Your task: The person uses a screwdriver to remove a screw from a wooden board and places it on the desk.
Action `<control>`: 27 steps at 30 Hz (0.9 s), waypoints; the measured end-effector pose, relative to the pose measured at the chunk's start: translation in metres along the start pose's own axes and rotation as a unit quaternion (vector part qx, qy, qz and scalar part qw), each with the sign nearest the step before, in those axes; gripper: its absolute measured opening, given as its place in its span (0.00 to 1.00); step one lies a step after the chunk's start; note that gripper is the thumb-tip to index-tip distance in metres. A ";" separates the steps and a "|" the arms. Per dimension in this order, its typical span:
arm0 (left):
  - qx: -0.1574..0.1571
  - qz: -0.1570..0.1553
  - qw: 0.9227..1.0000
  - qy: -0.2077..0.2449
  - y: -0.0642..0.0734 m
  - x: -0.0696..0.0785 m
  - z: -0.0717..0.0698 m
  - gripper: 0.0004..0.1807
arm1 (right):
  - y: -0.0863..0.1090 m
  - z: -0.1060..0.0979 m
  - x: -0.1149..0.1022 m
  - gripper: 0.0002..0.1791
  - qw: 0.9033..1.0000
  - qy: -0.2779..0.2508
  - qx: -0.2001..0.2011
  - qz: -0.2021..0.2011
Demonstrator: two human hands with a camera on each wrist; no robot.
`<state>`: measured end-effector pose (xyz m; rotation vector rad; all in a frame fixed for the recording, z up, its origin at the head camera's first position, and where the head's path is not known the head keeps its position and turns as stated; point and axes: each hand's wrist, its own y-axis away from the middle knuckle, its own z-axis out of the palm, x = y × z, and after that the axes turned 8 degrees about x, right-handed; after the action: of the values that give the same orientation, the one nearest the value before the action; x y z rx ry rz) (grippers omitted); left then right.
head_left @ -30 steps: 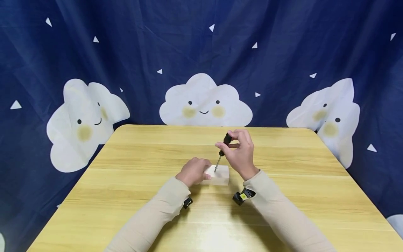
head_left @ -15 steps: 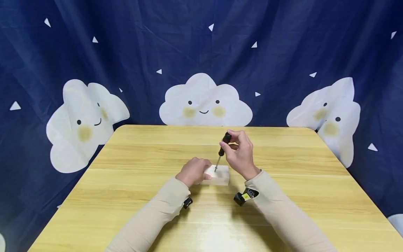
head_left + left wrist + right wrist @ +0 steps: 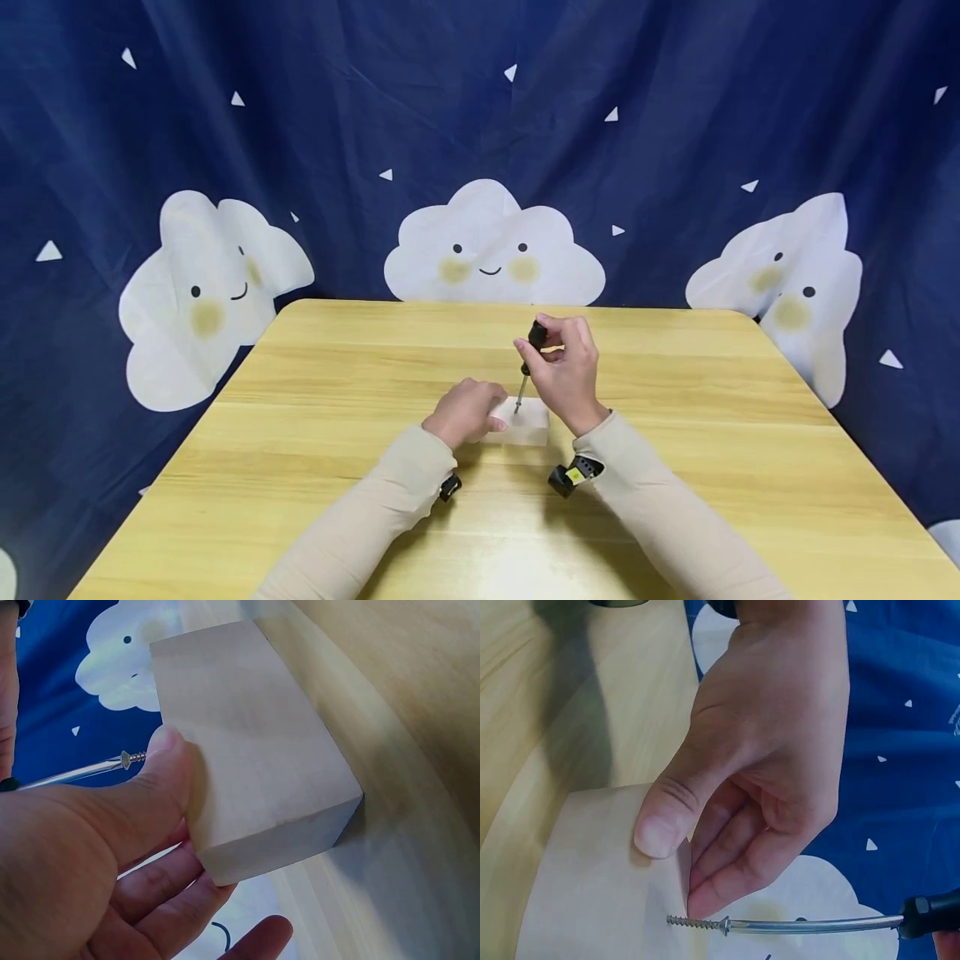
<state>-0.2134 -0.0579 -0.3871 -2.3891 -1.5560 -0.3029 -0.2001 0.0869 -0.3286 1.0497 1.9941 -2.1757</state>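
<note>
A pale wooden block (image 3: 534,427) lies on the table, its far left end under my left hand (image 3: 463,412). In the left wrist view my thumb (image 3: 169,761) presses one face and the fingers curl on the opposite side. A threaded screw (image 3: 697,923) stands in the block's upper face, much of its thread showing. My right hand (image 3: 572,371) pinches the black handle of a screwdriver (image 3: 537,335) between thumb and fingers. The metal shaft (image 3: 810,925) runs down to the screw's head, and its tip meets it. The screwdriver leans slightly to the right.
The wood-grain table (image 3: 337,367) spreads around the block. Behind it hangs a dark blue curtain (image 3: 337,108) with smiling clouds and small white triangles. Black wrist cameras (image 3: 562,481) sit under both sleeves near the tabletop.
My right thumb and fingers have shifted back and forth around the screwdriver handle. The left hand and block keep their place; the whole view has tilted slightly.
</note>
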 end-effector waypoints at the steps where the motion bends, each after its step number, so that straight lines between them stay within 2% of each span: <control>1: -0.002 0.000 1.000 0.001 0.000 0.000 0.001 0.20 | 0.000 0.000 0.000 0.21 1.000 -0.001 0.002 0.003; 11: -0.004 0.000 1.000 -0.005 -0.001 -0.002 0.003 0.25 | 0.000 -0.001 0.003 0.20 1.000 -0.012 0.001 0.012; 27: -0.002 -0.002 1.000 -0.002 -0.001 0.000 0.002 0.22 | 0.000 -0.003 0.009 0.19 0.999 -0.042 -0.004 0.020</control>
<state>-0.2144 -0.0564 -0.3889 -2.3921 -1.5624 -0.3031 -0.2059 0.0930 -0.3329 0.9709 1.9290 -2.1512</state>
